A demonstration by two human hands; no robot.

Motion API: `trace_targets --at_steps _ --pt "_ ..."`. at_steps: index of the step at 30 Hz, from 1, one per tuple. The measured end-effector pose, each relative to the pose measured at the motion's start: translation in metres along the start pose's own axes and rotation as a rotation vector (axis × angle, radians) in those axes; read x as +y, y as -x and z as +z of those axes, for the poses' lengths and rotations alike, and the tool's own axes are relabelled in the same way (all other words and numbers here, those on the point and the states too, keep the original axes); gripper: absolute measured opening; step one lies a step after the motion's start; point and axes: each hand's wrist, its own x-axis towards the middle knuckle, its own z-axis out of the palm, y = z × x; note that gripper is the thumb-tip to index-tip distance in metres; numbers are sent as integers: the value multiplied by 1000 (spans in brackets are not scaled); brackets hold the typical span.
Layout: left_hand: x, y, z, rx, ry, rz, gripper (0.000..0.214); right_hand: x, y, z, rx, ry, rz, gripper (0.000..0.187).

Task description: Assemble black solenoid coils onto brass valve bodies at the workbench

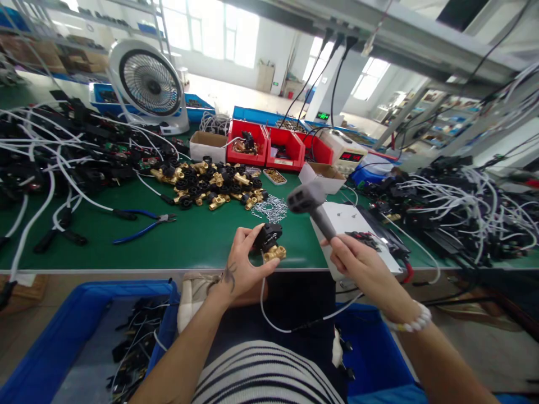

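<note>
My left hand (243, 264) is closed around a small black and brass valve part (270, 242) with a white wire hanging from it, held just above the front edge of the green bench (202, 230). My right hand (357, 264) grips the grey handle of a hammer (311, 205), whose head is raised above and to the right of the valve part. A white block (351, 224) lies on the bench under my right hand.
A pile of brass and black valve bodies (210, 188) and loose metal clips (272, 209) sit mid-bench. Blue pliers (145, 224) lie left. Wired assemblies (63, 151) heap left and more wired assemblies (455, 207) right. Red bins (269, 146), a fan (149, 84) stand behind. Blue crates (84, 336) are below.
</note>
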Motion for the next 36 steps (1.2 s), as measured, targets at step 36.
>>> trace_targets --at_steps 36 --pt "4 -3 -2 -33 -2 -49 67 4 11 2 -88 42 62 64"
